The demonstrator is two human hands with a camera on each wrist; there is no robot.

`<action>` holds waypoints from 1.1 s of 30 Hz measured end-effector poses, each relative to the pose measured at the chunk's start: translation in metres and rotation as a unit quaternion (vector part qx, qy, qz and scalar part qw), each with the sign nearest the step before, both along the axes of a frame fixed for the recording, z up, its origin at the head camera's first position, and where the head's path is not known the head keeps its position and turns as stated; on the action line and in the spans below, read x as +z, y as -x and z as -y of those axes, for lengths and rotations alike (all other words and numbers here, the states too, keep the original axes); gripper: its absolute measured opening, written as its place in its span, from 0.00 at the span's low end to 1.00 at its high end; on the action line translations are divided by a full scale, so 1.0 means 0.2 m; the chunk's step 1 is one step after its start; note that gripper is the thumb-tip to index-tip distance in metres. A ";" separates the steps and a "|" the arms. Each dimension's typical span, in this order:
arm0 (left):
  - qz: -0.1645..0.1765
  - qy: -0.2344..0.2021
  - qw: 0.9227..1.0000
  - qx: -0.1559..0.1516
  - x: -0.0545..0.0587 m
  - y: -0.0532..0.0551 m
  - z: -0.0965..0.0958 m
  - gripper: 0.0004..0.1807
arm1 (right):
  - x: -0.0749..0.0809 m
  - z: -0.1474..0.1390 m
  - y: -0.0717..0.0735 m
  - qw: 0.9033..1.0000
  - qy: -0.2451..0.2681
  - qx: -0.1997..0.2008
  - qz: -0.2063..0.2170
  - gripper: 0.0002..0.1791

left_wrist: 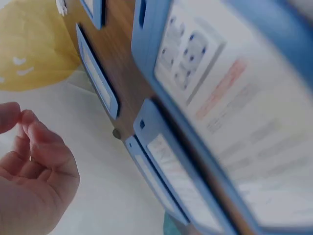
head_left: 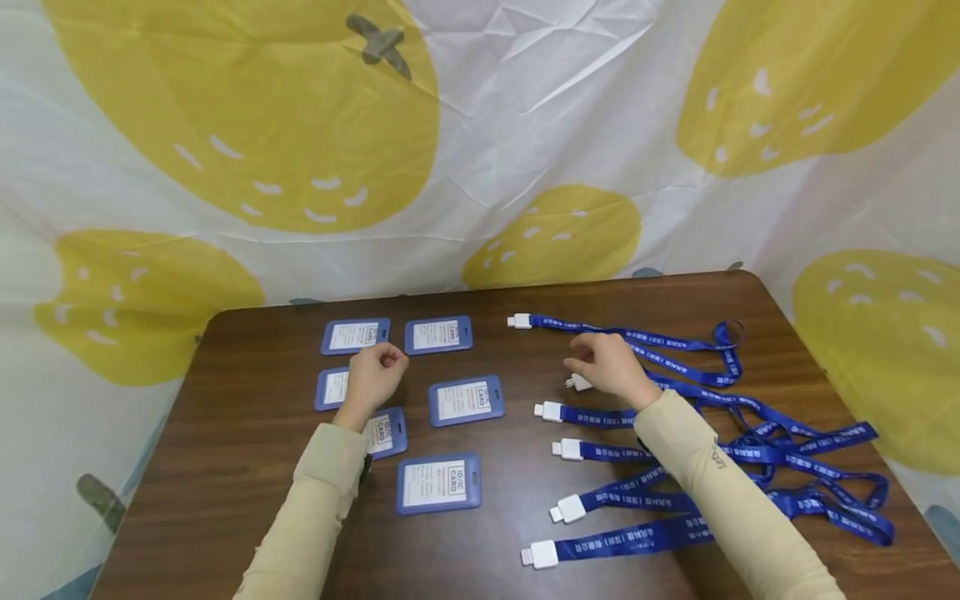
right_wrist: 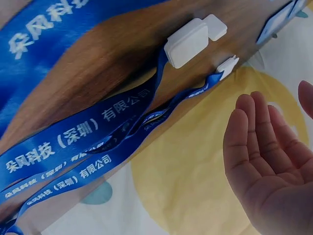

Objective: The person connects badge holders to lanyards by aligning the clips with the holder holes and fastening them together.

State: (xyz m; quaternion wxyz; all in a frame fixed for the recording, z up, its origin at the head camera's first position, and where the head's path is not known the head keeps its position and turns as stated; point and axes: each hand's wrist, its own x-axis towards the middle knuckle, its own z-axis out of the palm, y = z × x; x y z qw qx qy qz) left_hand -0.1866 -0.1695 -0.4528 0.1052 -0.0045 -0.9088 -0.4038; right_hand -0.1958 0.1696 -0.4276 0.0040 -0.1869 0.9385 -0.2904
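Note:
My left hand (head_left: 372,379) hovers over the blue badge holders with its fingers loosely curled and thumb near the index fingertip. It holds nothing; the left wrist view shows the same hand (left_wrist: 36,171) apart from the holders. Beneath it lie a badge holder (head_left: 330,389) and another (head_left: 388,433), both partly hidden by the hand and forearm. My right hand (head_left: 607,364) is above the blue lanyards, fingers gently bent and empty. Just under it shows a white lanyard clip (head_left: 578,382). In the right wrist view that hand (right_wrist: 271,166) is clear of the lanyard straps (right_wrist: 78,129).
Other holders lie flat: a back left one (head_left: 356,337), a back middle one (head_left: 438,335), a central one (head_left: 467,401) and a front one (head_left: 438,484). Several lanyards (head_left: 637,540) spread rightwards, their straps overlapping. A patterned cloth (head_left: 480,125) hangs behind the brown table (head_left: 247,433).

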 end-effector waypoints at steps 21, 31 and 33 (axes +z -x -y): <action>0.056 0.115 0.991 -0.033 0.02 0.26 0.00 0.06 | -0.06 0.10 0.23 1.000 0.008 -0.010 0.000 0.15; 0.061 0.168 0.982 -0.052 0.02 0.35 -0.04 0.05 | -0.09 0.17 0.33 1.000 -0.019 0.006 0.000 0.15; 0.061 0.179 0.980 -0.057 0.02 0.36 -0.05 0.06 | -0.10 0.18 0.34 0.999 -0.031 0.006 0.007 0.15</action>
